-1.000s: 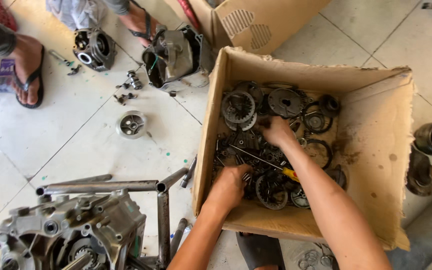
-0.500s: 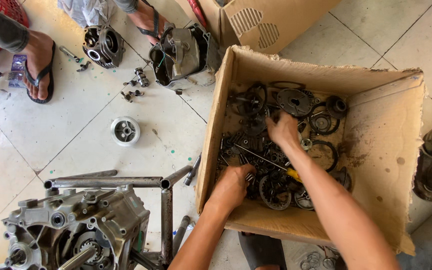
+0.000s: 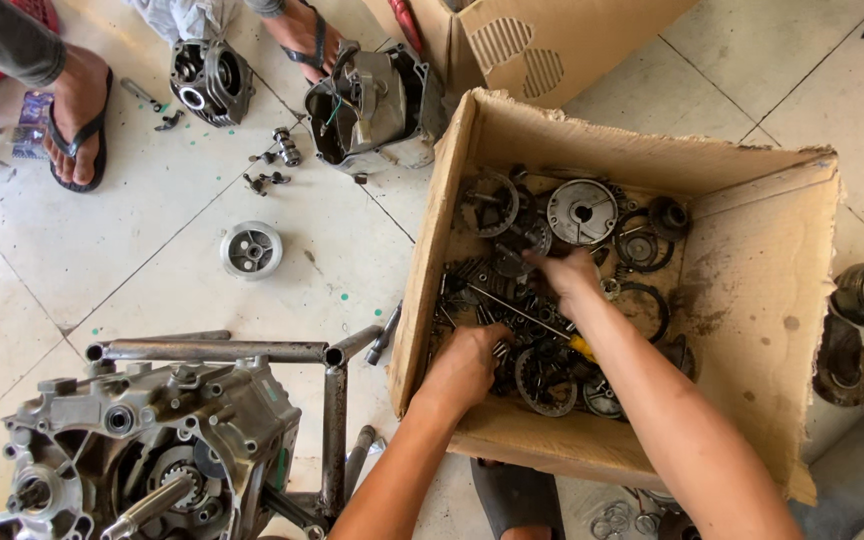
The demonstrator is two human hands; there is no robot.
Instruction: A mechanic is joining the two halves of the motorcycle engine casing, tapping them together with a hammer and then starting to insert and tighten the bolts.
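1. While both hands dig in the box (image 3: 752,300) at centre right, I see the left hand (image 3: 467,368) curled over gears (image 3: 542,375) (grip unclear).
2. The right hand (image 3: 567,272) pinches small parts, hold uncertain.

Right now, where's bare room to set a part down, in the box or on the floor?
Free: box's right half, stained bare cardboard beside the gears; floor tiles between the small pulley and box. Crowded: box's left half, where left hand and right hand dig.

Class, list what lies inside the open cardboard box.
Inside the cardboard box: greasy gears, a round clutch plate, rings, a screwdriver. Left hand and right hand cover parts beneath.
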